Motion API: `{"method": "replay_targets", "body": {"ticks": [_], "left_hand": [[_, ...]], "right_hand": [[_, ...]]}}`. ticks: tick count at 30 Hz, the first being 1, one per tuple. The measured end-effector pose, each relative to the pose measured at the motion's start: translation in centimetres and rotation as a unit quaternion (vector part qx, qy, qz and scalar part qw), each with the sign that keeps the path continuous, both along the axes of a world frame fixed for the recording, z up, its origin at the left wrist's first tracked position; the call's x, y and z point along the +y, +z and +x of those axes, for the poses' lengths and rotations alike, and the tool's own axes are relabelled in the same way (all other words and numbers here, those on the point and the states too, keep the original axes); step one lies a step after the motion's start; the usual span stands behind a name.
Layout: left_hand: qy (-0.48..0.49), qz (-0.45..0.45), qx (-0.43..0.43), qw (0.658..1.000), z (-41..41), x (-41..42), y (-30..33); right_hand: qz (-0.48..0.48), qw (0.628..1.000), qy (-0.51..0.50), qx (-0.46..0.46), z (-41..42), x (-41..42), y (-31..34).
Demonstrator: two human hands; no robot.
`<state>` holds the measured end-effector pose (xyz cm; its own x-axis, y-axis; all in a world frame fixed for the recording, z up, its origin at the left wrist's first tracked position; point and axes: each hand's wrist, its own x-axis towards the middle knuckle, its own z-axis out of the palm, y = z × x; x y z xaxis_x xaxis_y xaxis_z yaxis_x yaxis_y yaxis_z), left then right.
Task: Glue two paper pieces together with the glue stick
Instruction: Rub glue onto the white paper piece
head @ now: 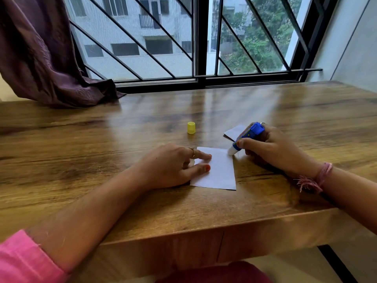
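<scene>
A white paper piece [219,172] lies flat on the wooden table [102,160], near its front edge. My left hand [171,166] presses its left side with straight fingers. My right hand [267,148] grips a blue glue stick [247,137], tilted, with its white tip touching the paper's upper right corner. A second paper piece [233,131] lies just behind the glue stick, partly hidden by it. The glue stick's yellow cap [191,127] stands upright on the table, farther back and to the left.
A purple curtain [40,58] drapes onto the table's back left corner. A barred window [193,37] runs along the far edge. A grey wall [357,48] borders the right side.
</scene>
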<state>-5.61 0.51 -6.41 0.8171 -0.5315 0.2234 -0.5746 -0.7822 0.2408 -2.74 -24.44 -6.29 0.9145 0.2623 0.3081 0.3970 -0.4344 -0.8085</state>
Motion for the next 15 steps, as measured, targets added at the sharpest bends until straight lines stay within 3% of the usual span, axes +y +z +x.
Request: {"method": "replay_targets", "body": {"ticks": [6, 15], "left_hand": [[0.002, -0.009, 0.001, 1.0, -0.06, 0.07, -0.08], [0.005, 0.001, 0.008, 1.0, -0.09, -0.07, 0.08]], "right_hand": [[0.006, 0.999, 0.039, 0.026, -0.14, -0.31, -0.2], [-0.032, 0.999, 0.04, -0.016, -0.32, -0.31, -0.23]]}}
